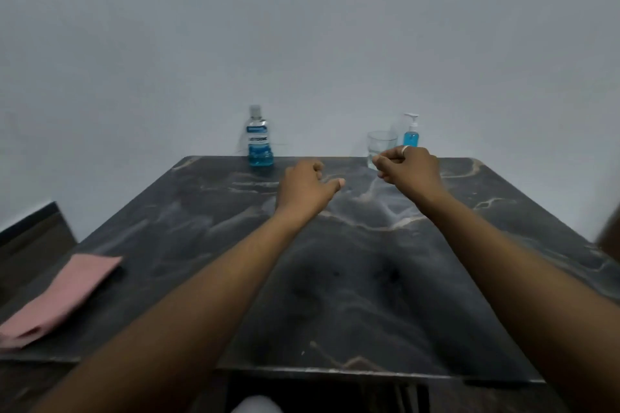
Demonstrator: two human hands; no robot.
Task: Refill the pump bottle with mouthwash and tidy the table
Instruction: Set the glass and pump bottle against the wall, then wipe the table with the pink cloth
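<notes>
I see the left hand (307, 186) and right hand (407, 166), fingers curled empty, over a veined marble table (369, 295), before a mouthwash bottle (260, 141), cylindrical glass (380, 144) and pump bottle (411, 134).

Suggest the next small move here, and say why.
Probably reach the right hand forward to grip the pump bottle and bring it closer. Both the right and the left hand hold nothing. The pump bottle stands just beyond the right hand, beside the glass at the table's far edge. Its pump top is on, as is the mouthwash bottle's cap.
</notes>
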